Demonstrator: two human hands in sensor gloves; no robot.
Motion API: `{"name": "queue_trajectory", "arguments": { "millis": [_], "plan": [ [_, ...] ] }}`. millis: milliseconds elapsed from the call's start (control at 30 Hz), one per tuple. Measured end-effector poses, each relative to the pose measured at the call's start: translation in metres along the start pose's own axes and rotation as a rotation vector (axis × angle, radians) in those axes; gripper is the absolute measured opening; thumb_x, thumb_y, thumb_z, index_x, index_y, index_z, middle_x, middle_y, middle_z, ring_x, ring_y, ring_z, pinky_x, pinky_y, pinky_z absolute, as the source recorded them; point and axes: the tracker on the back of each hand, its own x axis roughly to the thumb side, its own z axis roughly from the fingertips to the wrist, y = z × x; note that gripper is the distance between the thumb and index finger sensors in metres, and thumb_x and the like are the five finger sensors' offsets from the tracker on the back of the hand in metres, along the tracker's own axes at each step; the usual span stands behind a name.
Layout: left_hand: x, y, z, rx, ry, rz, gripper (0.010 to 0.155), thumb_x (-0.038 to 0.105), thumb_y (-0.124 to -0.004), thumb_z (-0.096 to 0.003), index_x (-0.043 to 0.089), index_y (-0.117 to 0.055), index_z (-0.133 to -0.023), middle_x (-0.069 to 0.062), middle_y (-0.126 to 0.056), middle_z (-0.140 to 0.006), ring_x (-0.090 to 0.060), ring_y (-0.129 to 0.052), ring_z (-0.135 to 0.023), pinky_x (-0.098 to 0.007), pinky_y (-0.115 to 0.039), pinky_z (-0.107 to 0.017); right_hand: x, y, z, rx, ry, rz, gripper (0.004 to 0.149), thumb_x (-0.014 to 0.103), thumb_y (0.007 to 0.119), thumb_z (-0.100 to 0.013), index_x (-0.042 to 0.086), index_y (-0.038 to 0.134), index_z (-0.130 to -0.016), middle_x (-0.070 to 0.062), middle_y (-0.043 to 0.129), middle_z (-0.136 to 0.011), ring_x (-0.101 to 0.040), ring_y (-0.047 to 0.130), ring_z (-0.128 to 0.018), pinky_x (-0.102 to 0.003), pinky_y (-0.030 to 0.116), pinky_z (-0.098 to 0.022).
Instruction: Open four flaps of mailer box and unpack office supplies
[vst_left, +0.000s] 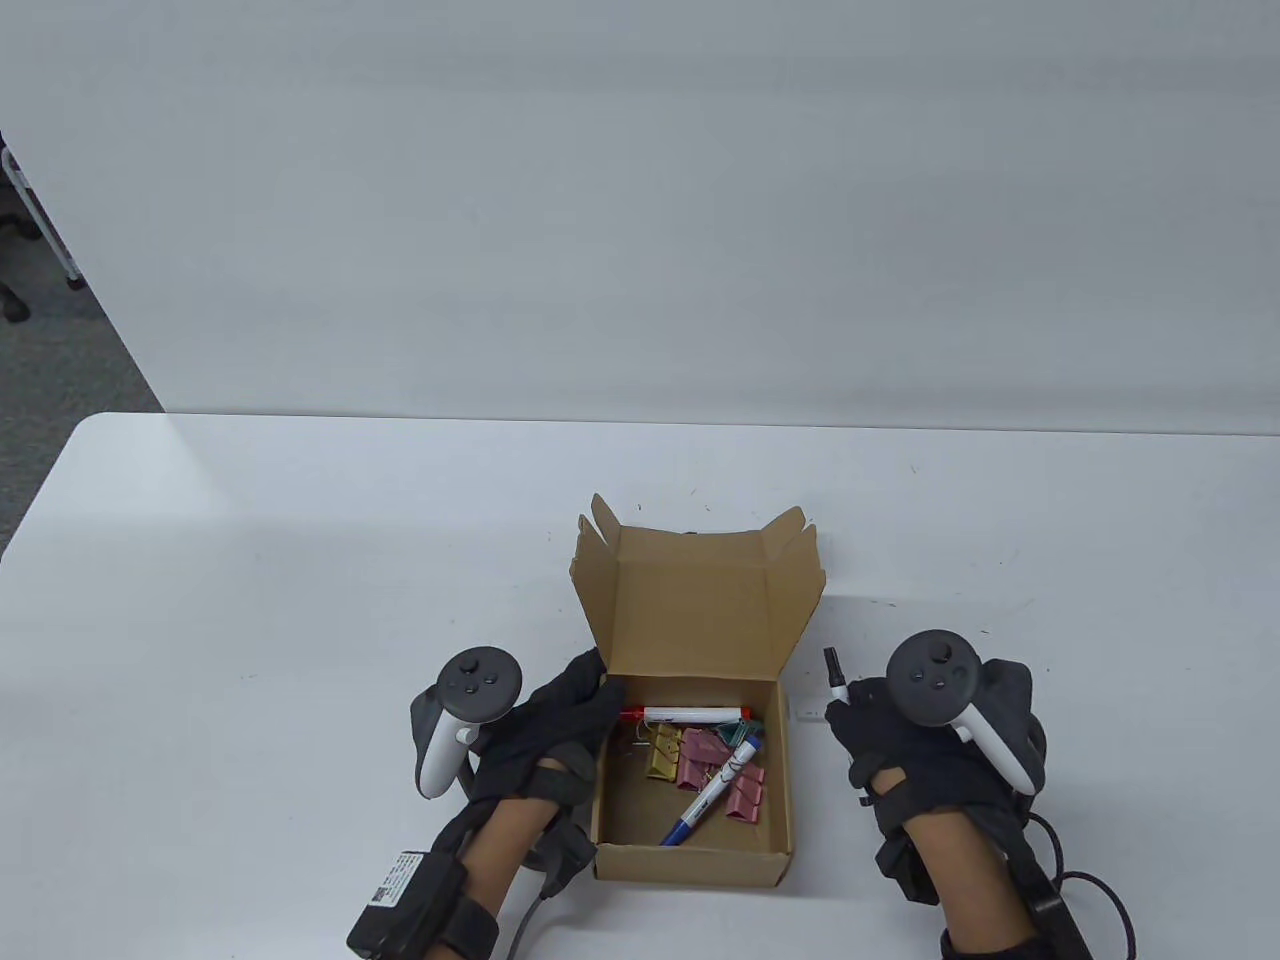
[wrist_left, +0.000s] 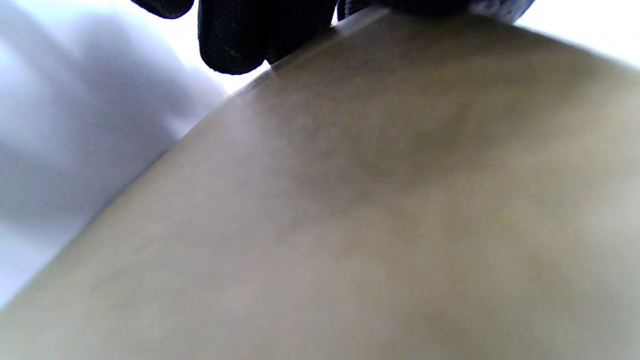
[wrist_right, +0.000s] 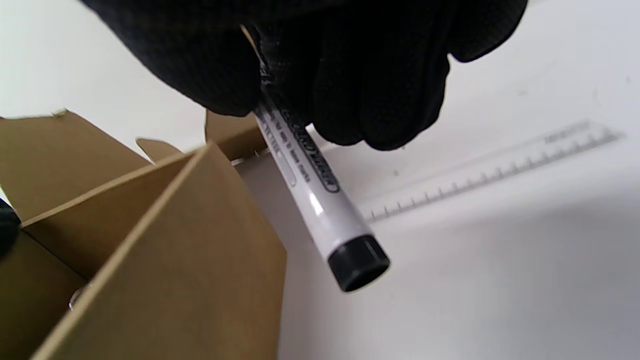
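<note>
Cardboard mailer box (vst_left: 690, 850) sits open between both hands, lid standing up at the far side. Right hand (vst_left: 900, 740) pinches a black-capped marker (wrist_right: 320, 210) just right of the box, over the tabletop (vst_left: 250, 600), its length pointing away from the person. Left hand (vst_left: 540, 730) grips the left wall. Next grabs, the blue pen (vst_left: 710, 790) and red marker (vst_left: 690, 714), lie nearer the left. Marker print's too blurry to read; a clear ruler (wrist_right: 490, 170) lies beyond.

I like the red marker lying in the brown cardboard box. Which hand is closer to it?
The left hand. Its fingers grip the brown cardboard box's left wall, right beside the red marker's tip. The right hand is outside the box's right wall, holding a black-capped white marker.
</note>
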Motion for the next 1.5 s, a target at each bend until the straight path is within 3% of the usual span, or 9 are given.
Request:
{"name": "queue_trajectory", "arguments": {
  "millis": [133, 600, 1500],
  "plan": [
    [0.0, 0.0, 0.0, 0.0, 0.001, -0.003, 0.062, 0.057, -0.068, -0.066, 0.029, -0.048, -0.117, -0.017, -0.062, -0.12, -0.051, -0.067, -0.105, -0.071, -0.046, -0.077, -0.005, 0.021, -0.013, 0.137, 0.053, -0.027, 0.044, 0.04, 0.087, -0.06, 0.006, 0.088, -0.088, -0.012, 0.097, -0.08, -0.033, 0.097, -0.062, -0.06, 0.064, -0.065],
    [0.0, 0.0, -0.001, -0.001, 0.001, -0.006, 0.062, 0.057, -0.068, -0.0659, 0.029, -0.048, -0.117, -0.017, -0.062, -0.12, -0.051, -0.067, -0.105, -0.071, -0.046, -0.076, -0.006, 0.056, -0.03, 0.248, 0.148, 0.084, 0.044, 0.04, 0.087, -0.06, 0.005, 0.089, -0.087, -0.012, 0.098, -0.079, -0.033, 0.098, -0.06, -0.059, 0.065, -0.064],
    [-0.001, 0.0, -0.001, -0.003, 0.003, 0.005, 0.062, 0.057, -0.068, -0.0656, 0.029, -0.048, -0.117, -0.017, -0.062, -0.12, -0.051, -0.067, -0.104, -0.071, -0.046, -0.076, 0.028, 0.082, -0.03, 0.148, 0.194, 0.447, 0.044, 0.044, 0.088, -0.06, 0.006, 0.092, -0.082, -0.01, 0.101, -0.071, -0.03, 0.101, -0.051, -0.058, 0.069, -0.061]
  ]
}}
